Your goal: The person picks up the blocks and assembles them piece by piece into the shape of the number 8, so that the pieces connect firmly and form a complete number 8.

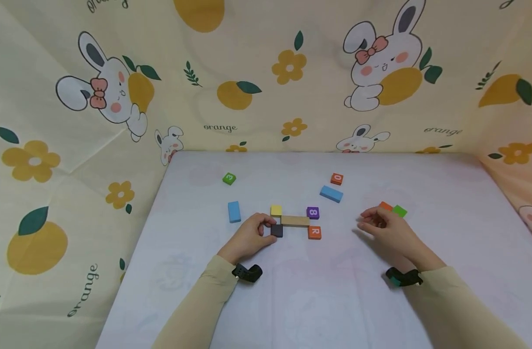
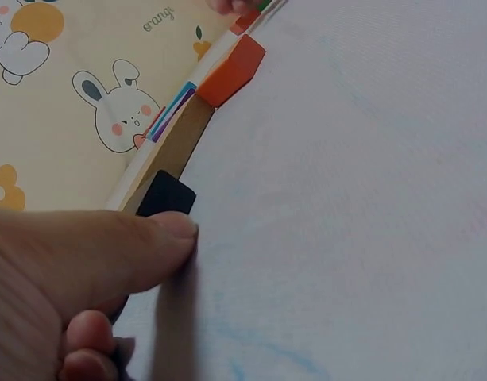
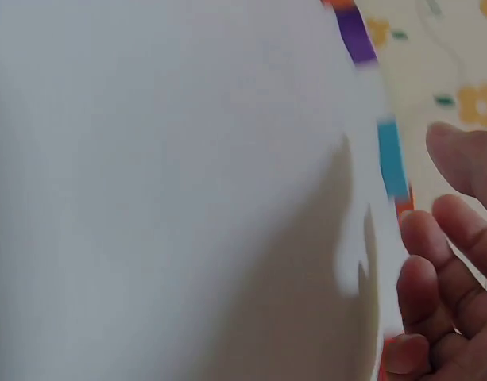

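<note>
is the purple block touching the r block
Apart: the head view shows bare white table between the purple block and the R block.

Head: your camera sits above, facing forward and down, far enough back to frame your left hand (image 1: 248,235), right hand (image 1: 385,232) and the patterned backdrop (image 1: 248,63). Left wrist: low, tilted, close in, facing past the black block (image 2: 165,194). Right wrist: near, tilted, tabletop (image 3: 148,159) filling most of your frame. Head and left wrist share the black block.
</note>
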Demonstrator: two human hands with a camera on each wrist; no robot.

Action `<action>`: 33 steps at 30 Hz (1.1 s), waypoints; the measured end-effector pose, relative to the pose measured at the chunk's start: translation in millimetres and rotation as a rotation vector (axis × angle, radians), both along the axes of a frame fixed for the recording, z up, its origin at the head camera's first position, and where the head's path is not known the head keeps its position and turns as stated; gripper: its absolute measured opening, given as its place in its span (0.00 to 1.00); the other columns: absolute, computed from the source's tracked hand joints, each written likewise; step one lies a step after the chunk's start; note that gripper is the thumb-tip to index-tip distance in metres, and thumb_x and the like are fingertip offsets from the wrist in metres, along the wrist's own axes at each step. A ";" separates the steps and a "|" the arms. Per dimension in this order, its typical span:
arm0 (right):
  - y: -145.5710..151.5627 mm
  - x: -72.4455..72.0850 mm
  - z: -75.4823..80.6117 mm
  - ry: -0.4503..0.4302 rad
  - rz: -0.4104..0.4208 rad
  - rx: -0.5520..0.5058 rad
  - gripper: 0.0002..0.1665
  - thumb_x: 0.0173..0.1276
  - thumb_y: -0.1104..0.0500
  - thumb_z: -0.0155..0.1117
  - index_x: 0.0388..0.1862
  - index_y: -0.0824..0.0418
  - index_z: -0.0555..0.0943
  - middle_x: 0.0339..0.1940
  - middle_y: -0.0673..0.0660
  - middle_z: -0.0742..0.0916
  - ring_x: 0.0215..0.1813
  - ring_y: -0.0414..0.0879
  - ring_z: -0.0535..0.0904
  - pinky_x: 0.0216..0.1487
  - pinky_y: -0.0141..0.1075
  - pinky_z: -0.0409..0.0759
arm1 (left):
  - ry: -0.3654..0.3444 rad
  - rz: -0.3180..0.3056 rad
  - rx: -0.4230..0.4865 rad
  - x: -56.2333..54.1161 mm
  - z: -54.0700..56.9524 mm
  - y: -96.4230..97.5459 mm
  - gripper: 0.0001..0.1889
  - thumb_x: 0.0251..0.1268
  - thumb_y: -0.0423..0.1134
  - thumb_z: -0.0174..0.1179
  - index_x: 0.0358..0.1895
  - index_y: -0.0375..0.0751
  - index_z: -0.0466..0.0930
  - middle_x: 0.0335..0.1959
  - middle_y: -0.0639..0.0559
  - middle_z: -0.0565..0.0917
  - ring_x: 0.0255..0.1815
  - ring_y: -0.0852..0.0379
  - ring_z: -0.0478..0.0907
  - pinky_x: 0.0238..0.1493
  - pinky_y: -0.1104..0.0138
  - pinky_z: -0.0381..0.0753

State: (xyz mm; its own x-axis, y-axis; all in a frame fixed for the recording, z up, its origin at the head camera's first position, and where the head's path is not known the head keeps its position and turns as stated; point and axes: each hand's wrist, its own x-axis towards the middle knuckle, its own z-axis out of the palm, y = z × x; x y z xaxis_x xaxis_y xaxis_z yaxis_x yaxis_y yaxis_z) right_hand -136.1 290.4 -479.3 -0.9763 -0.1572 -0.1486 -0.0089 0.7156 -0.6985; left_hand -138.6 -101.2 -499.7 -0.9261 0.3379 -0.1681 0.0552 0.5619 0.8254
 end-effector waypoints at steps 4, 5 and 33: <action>29.9 2.4 6.8 0.054 -0.086 0.045 0.30 0.64 0.37 0.64 0.54 0.57 0.76 0.40 0.56 0.81 0.40 0.49 0.72 0.33 0.33 0.72 | -0.004 0.000 -0.008 1.0 -1.4 0.2 0.20 0.59 0.39 0.69 0.54 0.48 0.76 0.37 0.50 0.74 0.35 0.58 0.68 0.33 0.67 0.68; 36.7 2.5 8.1 0.064 -0.106 0.057 0.31 0.64 0.37 0.64 0.55 0.57 0.75 0.41 0.57 0.80 0.40 0.49 0.72 0.33 0.33 0.71 | -0.002 0.000 -0.007 1.3 -1.3 0.1 0.20 0.58 0.39 0.69 0.53 0.48 0.76 0.37 0.50 0.74 0.35 0.58 0.68 0.33 0.67 0.68; 77.4 -2.3 -5.7 0.048 -0.203 0.118 0.40 0.66 0.38 0.61 0.63 0.67 0.69 0.51 0.64 0.76 0.48 0.54 0.70 0.38 0.34 0.69 | -0.004 -0.012 0.006 -2.5 1.4 1.0 0.20 0.58 0.38 0.70 0.53 0.47 0.76 0.36 0.48 0.73 0.35 0.56 0.68 0.34 0.66 0.68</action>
